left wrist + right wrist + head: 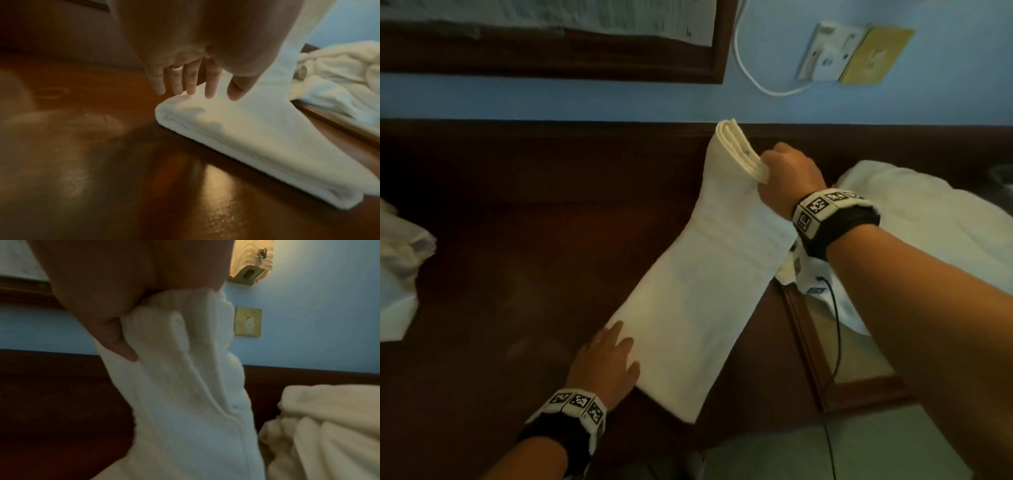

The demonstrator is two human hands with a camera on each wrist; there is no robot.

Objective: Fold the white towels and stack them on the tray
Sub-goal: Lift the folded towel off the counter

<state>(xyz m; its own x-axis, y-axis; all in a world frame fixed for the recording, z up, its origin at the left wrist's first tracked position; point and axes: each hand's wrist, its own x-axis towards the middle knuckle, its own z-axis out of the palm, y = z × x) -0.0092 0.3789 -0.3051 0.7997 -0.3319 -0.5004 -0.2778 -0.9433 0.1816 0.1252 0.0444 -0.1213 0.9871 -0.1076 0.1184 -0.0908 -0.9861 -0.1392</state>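
At far left a crumpled white cloth [397,274] lies on the dark polished wooden surface [534,240], seemingly unfolded. The left hand [606,363], fingers straight, presses the near end of a long white terry towel [698,291] folded into a strip. The right hand [787,171] grips its layered far end, lifted. Rightward, rumpled white towels [928,219] await; the brown-rimmed tray [804,342] holds no folded stack.

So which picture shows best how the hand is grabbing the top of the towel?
The right wrist view: the right hand bunches the towel's layered end, thumb pressed in. The head view shows that hand's back only. The left wrist view shows only the towel rising out of frame.
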